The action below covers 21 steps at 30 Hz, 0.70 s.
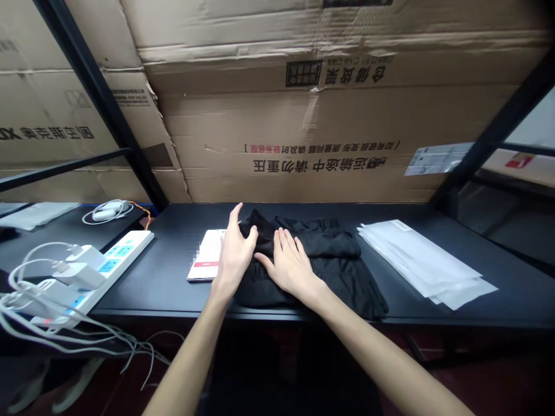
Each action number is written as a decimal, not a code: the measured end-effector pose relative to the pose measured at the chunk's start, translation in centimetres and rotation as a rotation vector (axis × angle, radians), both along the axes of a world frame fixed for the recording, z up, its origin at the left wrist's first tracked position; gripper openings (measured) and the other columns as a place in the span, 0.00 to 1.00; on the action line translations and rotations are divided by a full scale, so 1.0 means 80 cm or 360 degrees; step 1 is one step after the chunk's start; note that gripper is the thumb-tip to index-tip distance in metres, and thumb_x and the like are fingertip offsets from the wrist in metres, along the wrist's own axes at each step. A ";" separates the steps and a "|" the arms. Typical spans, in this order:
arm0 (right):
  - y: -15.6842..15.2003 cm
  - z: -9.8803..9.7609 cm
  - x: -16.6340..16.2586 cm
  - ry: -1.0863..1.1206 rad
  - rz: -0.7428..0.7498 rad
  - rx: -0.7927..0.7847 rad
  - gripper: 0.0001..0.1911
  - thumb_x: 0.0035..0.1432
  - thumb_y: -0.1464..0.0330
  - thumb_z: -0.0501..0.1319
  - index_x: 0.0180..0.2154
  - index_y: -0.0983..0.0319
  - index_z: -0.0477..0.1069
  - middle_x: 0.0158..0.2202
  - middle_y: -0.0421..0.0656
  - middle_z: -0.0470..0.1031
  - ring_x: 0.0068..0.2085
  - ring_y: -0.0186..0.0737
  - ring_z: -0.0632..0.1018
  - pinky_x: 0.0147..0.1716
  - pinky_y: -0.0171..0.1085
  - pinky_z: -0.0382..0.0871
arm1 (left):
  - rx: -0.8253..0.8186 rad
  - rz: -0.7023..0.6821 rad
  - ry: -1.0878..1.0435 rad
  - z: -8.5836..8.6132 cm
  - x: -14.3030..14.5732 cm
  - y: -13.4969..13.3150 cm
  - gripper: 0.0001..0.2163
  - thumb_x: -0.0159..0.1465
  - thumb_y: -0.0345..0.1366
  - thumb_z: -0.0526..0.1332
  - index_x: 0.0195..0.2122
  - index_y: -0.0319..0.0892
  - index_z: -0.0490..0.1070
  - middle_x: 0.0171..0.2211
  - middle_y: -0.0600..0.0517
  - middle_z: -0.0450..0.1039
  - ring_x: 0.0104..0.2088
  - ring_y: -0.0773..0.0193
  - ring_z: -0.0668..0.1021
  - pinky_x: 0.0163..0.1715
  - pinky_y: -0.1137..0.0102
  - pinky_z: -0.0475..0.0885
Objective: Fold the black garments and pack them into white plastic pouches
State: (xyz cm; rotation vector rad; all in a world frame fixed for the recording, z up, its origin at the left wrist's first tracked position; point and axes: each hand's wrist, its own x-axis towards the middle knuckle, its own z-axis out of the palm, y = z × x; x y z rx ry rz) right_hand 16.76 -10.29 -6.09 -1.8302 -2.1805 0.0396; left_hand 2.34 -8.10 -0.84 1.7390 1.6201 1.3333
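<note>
A black garment (329, 260) lies bunched on the black table (169, 271), in front of me. My left hand (234, 251) rests on the garment's left edge with fingers stretched out and the thumb apart. My right hand (288, 263) lies flat on the cloth just beside it, fingers spread. Neither hand grips anything. A phone (207, 254) with a lit screen lies on the table directly left of my left hand, partly covered by it.
A stack of clear plastic bags (425, 263) lies to the right of the garment. A white power strip (108, 263) with chargers and tangled cables sits at the left. Large cardboard boxes (303, 115) stand behind the table, between black shelf posts (99, 98).
</note>
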 end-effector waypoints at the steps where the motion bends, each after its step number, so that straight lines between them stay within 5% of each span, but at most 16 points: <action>1: 0.000 0.000 0.000 -0.0002 -0.0004 0.0004 0.50 0.75 0.44 0.45 0.74 0.81 0.50 0.76 0.64 0.50 0.78 0.59 0.53 0.75 0.55 0.47 | -0.0007 0.0003 -0.0084 -0.003 0.006 -0.002 0.33 0.69 0.37 0.63 0.75 0.48 0.57 0.50 0.46 0.83 0.43 0.55 0.86 0.52 0.58 0.79; 4: 0.001 0.002 0.000 -0.0014 -0.0005 0.0001 0.47 0.76 0.46 0.44 0.75 0.80 0.51 0.77 0.64 0.50 0.78 0.58 0.53 0.75 0.55 0.47 | 0.0012 0.0013 -0.0234 -0.015 0.020 -0.002 0.34 0.67 0.39 0.67 0.73 0.45 0.60 0.52 0.44 0.83 0.50 0.53 0.85 0.56 0.58 0.78; 7: -0.001 0.005 0.003 -0.0017 0.0021 -0.0032 0.46 0.76 0.48 0.45 0.75 0.81 0.50 0.77 0.63 0.48 0.78 0.57 0.52 0.76 0.54 0.47 | -0.0047 -0.0052 -0.0296 -0.025 0.030 -0.001 0.19 0.67 0.39 0.66 0.59 0.42 0.77 0.53 0.43 0.83 0.54 0.49 0.84 0.60 0.56 0.76; 10: -0.011 0.011 0.013 -0.0021 0.0081 -0.0034 0.45 0.77 0.48 0.45 0.75 0.81 0.50 0.77 0.63 0.49 0.78 0.57 0.52 0.76 0.55 0.46 | -0.0110 -0.0066 -0.0336 -0.027 0.038 -0.004 0.12 0.71 0.39 0.62 0.50 0.41 0.82 0.50 0.43 0.84 0.52 0.48 0.85 0.59 0.54 0.76; 16: -0.046 0.015 0.070 -0.0089 -0.0049 0.0127 0.46 0.76 0.46 0.40 0.75 0.77 0.52 0.77 0.63 0.50 0.78 0.58 0.53 0.76 0.60 0.43 | 0.0099 0.0049 -0.0296 -0.020 0.057 -0.011 0.18 0.75 0.38 0.58 0.62 0.41 0.76 0.68 0.44 0.72 0.69 0.54 0.72 0.72 0.59 0.64; 21: -0.055 0.007 0.116 -0.0150 -0.0138 0.0013 0.44 0.77 0.47 0.40 0.75 0.75 0.54 0.77 0.60 0.51 0.78 0.58 0.54 0.75 0.62 0.47 | 0.0294 -0.0174 0.0032 -0.023 0.081 -0.015 0.20 0.77 0.37 0.54 0.68 0.45 0.71 0.70 0.48 0.69 0.72 0.58 0.69 0.74 0.59 0.63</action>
